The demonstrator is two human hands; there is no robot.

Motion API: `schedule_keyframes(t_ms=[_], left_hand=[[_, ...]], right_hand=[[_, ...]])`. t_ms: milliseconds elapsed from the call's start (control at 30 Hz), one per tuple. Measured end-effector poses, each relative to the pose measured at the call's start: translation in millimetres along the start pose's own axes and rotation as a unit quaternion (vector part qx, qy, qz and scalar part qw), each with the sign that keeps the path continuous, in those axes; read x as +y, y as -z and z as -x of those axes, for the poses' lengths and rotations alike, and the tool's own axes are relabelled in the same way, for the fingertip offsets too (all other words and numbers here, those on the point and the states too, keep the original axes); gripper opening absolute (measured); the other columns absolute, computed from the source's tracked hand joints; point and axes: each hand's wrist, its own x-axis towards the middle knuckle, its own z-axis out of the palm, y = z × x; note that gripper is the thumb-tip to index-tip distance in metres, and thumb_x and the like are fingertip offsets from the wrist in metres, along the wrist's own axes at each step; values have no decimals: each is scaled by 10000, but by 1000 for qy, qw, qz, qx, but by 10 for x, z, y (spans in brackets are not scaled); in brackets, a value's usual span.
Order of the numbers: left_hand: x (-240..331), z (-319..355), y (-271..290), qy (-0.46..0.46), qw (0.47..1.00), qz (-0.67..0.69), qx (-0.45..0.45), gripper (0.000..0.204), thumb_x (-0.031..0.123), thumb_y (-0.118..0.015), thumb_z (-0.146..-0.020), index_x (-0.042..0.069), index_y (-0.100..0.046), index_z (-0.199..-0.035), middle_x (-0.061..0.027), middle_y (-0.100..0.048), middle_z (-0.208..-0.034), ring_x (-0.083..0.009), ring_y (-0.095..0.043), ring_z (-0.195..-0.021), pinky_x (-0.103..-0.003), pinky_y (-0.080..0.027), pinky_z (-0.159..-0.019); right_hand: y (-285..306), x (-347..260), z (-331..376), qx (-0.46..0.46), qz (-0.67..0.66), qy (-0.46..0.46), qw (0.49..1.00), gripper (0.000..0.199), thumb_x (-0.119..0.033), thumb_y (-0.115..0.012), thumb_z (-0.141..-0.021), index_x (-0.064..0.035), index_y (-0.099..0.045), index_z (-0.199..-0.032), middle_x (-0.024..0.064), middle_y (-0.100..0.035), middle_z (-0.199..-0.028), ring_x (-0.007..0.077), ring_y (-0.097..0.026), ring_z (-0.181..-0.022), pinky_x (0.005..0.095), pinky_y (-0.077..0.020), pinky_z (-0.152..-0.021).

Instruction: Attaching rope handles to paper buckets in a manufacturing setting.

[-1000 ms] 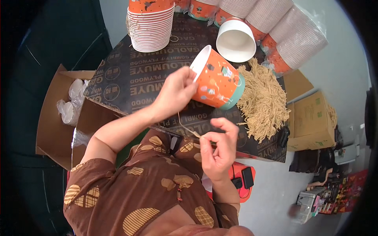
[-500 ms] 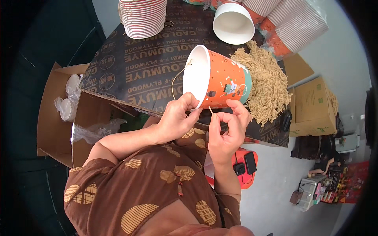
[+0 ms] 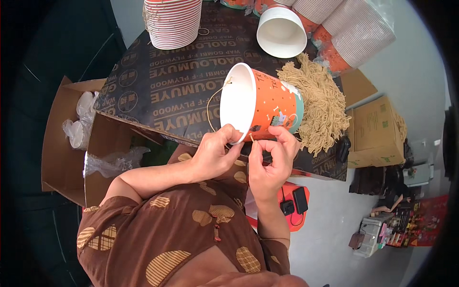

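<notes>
An orange paper bucket (image 3: pixel 273 107) with a white inside and green base lies on its side, its mouth turned to the left. My left hand (image 3: pixel 217 153) grips the lower rim, its fingertips partly inside the mouth. Close under the bucket's wall, my right hand (image 3: pixel 273 165) pinches the short end of a string between thumb and forefinger, while another finger touches the bucket's side. A beige string (image 3: pixel 209 107) loops from a knot at the upper rim down to my left hand. Fingers hide where it meets the lower rim.
A bundle of beige strings (image 3: pixel 320 105) lies right of the bucket on the dark plywood table (image 3: pixel 143 81). Stacked buckets (image 3: pixel 173 24) stand far left, with bagged stacks (image 3: pixel 361 36) far right. One white-lined bucket (image 3: pixel 282 36) lies behind. Cardboard boxes (image 3: pixel 67 167) flank the table.
The bucket has shifted slightly down and turned a little, showing more of its upper side. My right hand has moved slightly left, closer to the rim, and less string end shows.
</notes>
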Motion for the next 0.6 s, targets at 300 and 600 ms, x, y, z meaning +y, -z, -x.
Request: schedule_keyframes(t_ms=[300,600], left_hand=[[29,20,-62,-54,994,98,7,210,-54,-566,-847,-12,-535,-1050,-141,-641,-818,-220,-674,-743,-300,-506,-630],[175,-131,57,-77,992,51,-89,195,-4,-551,-923,3,-540,-1117,-148,-652,-903,-264,-691,-822,-341,-531,-693]], right_hand=[[-10,17,47,11,46,18,999,194,70,-705,-711,-23,-595,-840,116,-561,-1077,315,-494,-1016,419,-415,-872],[43,-11,233,18,53,3,998,195,79,-703,-727,-15,-603,-865,112,-554,-1057,306,-495,-1009,402,-419,-861]])
